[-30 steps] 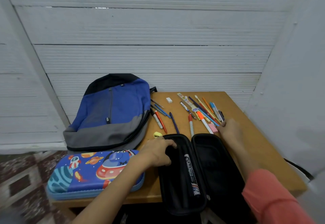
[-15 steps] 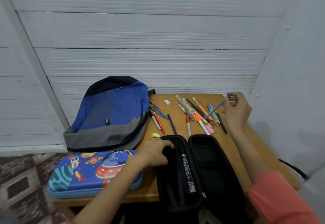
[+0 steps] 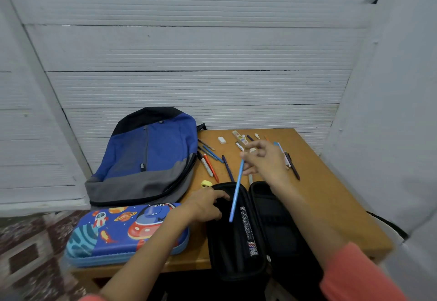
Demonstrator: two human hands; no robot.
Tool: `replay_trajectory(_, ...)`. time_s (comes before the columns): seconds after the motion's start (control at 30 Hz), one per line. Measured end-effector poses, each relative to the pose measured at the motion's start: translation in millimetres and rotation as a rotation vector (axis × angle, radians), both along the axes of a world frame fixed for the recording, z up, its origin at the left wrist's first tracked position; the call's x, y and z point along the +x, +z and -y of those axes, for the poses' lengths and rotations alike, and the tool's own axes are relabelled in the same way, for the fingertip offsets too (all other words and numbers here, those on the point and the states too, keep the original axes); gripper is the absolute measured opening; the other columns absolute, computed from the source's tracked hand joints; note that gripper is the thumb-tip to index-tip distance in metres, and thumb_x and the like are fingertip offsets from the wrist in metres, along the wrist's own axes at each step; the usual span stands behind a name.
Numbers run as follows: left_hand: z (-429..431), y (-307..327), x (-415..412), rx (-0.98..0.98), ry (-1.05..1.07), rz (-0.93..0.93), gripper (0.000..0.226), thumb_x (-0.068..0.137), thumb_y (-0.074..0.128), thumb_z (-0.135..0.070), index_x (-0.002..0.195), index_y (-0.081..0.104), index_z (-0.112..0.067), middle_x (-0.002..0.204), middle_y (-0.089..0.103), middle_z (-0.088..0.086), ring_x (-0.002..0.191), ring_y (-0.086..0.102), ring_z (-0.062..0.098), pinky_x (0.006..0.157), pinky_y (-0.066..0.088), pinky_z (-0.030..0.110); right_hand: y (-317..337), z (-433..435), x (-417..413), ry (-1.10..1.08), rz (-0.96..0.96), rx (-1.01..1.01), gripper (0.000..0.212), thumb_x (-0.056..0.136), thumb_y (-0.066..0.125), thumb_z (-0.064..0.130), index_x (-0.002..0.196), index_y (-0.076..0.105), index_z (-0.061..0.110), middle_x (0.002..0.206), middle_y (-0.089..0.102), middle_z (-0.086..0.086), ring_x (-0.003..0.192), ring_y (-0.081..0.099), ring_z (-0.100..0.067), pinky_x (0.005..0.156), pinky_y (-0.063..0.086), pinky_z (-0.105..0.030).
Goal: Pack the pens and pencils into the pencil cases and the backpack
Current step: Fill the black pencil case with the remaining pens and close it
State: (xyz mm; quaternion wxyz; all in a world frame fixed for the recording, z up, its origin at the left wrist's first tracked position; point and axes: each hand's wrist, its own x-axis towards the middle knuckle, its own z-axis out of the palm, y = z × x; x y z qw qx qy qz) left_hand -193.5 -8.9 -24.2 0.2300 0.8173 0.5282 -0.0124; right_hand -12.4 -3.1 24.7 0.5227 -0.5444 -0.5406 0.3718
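Observation:
My right hand (image 3: 267, 161) pinches a light blue pencil (image 3: 236, 194) that hangs point-down over the left half of the open black pencil case (image 3: 274, 225). My left hand (image 3: 203, 205) rests on that case's left rim, holding it open. A blue space-print pencil case (image 3: 113, 232) lies shut at the table's front left. The blue and grey backpack (image 3: 146, 156) lies flat behind it. Loose pens and pencils (image 3: 210, 161) lie beside the backpack, and more pens (image 3: 290, 161) show past my right hand, partly hidden by it.
A white eraser (image 3: 221, 140) and a yellow sharpener (image 3: 206, 184) lie on the wooden table (image 3: 331, 194). A white slatted wall (image 3: 189, 76) stands close behind and a grey wall (image 3: 390, 111) on the right. The table's front edge is near my arms.
My right hand lifted a light blue pencil from the pile at the right and carried it left and toward me, over the open black case. My left hand stayed on the case.

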Motion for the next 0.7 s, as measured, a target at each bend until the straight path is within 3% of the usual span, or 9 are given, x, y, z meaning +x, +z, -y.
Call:
replay_trajectory(0.17, 1, 0, 0, 0.030, -0.005, -0.020, 0.055, 0.083, 0.064, -0.022, 0.135, 0.049, -0.029, 0.126, 0.055, 0.005, 0.116, 0.053, 0.021, 0.094, 0.047, 0.037, -27, 15, -24, 0.094, 0.168, -0.155, 0.019, 0.085, 0.071, 0.007, 0.101, 0.060, 0.007, 0.077, 0.069, -0.018, 0.061, 0.070, -0.024, 0.059, 0.061, -0.035)
replay_trajectory(0.33, 3, -1, 0, 0.070, 0.018, 0.002, 0.038, 0.079, 0.066, -0.021, 0.115, 0.061, -0.017, 0.112, 0.061, 0.007, 0.100, 0.056, 0.023, 0.080, 0.048, 0.033, -41, 25, -33, 0.171, 0.218, -0.301, 0.017, 0.089, 0.067, 0.010, 0.102, 0.060, 0.001, 0.071, 0.066, -0.016, 0.056, 0.069, -0.022, 0.061, 0.061, -0.035)
replay_trajectory(0.43, 4, -1, 0, 0.066, 0.045, 0.016, 0.038, 0.078, 0.067, -0.021, 0.115, 0.061, -0.015, 0.109, 0.061, 0.006, 0.098, 0.056, 0.022, 0.074, 0.045, 0.029, -43, 27, -36, 0.199, 0.280, -0.357, 0.016, 0.090, 0.066, 0.012, 0.101, 0.062, 0.000, 0.069, 0.066, -0.012, 0.053, 0.067, -0.017, 0.063, 0.061, -0.033)
replay_trajectory(0.57, 4, -2, -1, 0.053, 0.047, 0.048, 0.041, 0.078, 0.068, -0.020, 0.118, 0.062, -0.018, 0.109, 0.063, 0.006, 0.098, 0.058, 0.021, 0.077, 0.048, 0.030, -45, 25, -37, 0.236, 0.360, -0.392, 0.012, 0.093, 0.062, 0.011, 0.104, 0.063, 0.006, 0.069, 0.066, -0.009, 0.051, 0.065, -0.013, 0.067, 0.061, -0.033)
replay_trajectory(0.7, 5, -3, -3, 0.038, 0.066, 0.100, 0.054, 0.077, 0.069, -0.018, 0.130, 0.057, -0.017, 0.117, 0.063, 0.006, 0.106, 0.058, 0.021, 0.087, 0.051, 0.032, -47, 24, -36, 0.257, 0.424, -0.403, 0.023, 0.086, 0.069, 0.005, 0.109, 0.065, 0.007, 0.073, 0.066, -0.010, 0.054, 0.063, -0.016, 0.065, 0.059, -0.034)
